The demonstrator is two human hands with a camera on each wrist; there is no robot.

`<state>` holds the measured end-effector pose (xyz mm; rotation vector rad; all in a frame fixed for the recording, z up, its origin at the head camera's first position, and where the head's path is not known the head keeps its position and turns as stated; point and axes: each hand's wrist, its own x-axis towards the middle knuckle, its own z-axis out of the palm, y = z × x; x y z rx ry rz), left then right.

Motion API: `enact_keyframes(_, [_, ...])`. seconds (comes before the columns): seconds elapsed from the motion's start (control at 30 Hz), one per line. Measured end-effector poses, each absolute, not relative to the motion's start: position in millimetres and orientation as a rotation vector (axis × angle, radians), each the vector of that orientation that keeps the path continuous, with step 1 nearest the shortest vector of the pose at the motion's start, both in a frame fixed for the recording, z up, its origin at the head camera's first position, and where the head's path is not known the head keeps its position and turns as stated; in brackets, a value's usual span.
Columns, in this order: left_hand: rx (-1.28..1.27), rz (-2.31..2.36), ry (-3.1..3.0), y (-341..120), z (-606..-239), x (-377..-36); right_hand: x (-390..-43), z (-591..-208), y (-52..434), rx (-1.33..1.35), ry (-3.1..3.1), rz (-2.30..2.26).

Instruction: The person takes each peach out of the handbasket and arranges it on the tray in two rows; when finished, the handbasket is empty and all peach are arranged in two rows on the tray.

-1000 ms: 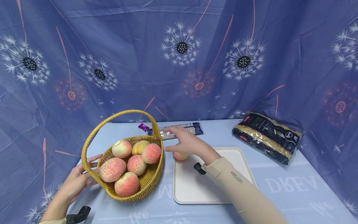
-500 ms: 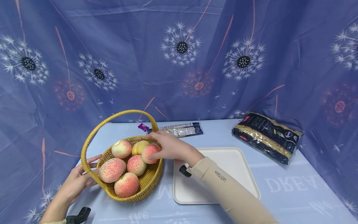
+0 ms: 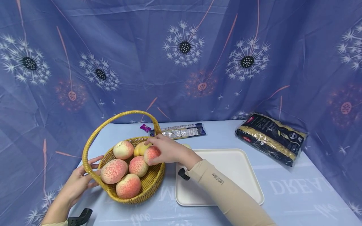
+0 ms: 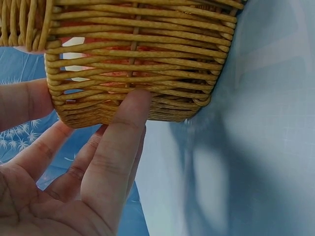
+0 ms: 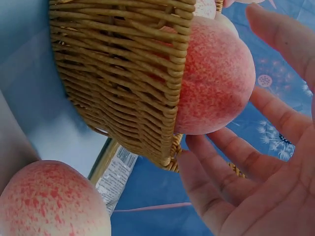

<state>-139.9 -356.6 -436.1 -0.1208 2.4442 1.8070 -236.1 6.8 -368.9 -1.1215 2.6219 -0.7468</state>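
Note:
A woven yellow basket (image 3: 151,183) with a tall handle holds several pink peaches. My right hand (image 3: 167,151) reaches over its right rim, fingers curled round the rightmost peach (image 3: 150,153), which still lies in the basket. In the right wrist view that peach (image 5: 216,78) bulges over the basket wall (image 5: 118,73), with my right hand (image 5: 256,162) cupped under it. Another peach (image 5: 49,201) lies close by, only a sliver (image 3: 187,146) showing behind my hand. My left hand (image 3: 80,181) rests straight-fingered against the basket's left side; a fingertip (image 4: 135,101) presses the weave (image 4: 138,64).
A cream tray (image 3: 234,169) lies right of the basket. A dark bag of pasta (image 3: 270,138) sits at the far right. A flat foil packet (image 3: 183,131) and a small purple sweet (image 3: 145,127) lie behind the basket. Blue dandelion cloth covers table and backdrop.
My right hand left a peach at the tray's near corner, moved left over the basket rim and closed round the rightmost peach. The left hand has stayed on the basket.

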Motion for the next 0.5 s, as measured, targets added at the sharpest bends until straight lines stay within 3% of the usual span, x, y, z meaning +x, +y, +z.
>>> enact_keyframes(0.5, [-0.126,1.792,2.46,-356.5,-439.5,-142.0,-246.2,-374.7,8.5,-1.143,2.593,-0.69])
